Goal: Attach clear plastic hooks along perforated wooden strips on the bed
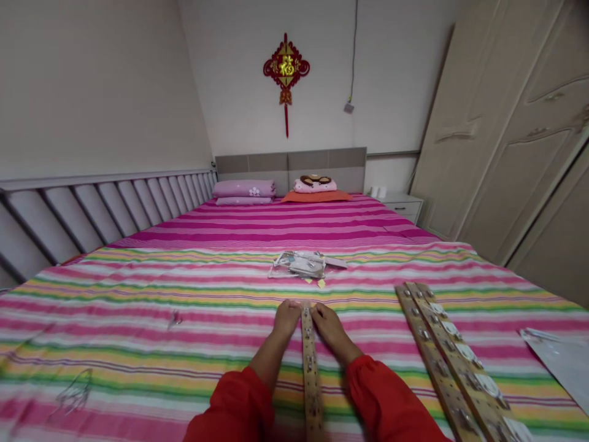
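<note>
A long narrow wooden strip [310, 380] lies on the striped bedcover in front of me, pointing away. Several small metal clips are fixed along its top. My left hand [288, 316] is closed at the left side of its far end, thumb and fingertips pinched together. Mirroring it, my right hand [327, 320] has curled fingers pressed against the right side of that end. Between the fingertips something small and pale shows at the tip, too small to make out. Beyond the hands sits a clear plastic bag [301, 265] with white items inside.
Two more wooden strips [435, 350] with clips lie to the right, one bearing round white pieces. Yellow scraps [321, 283] lie by the bag. Small scissors [175, 319] and tangled thin wire [76, 393] are at left. A white packet [559, 356] is far right.
</note>
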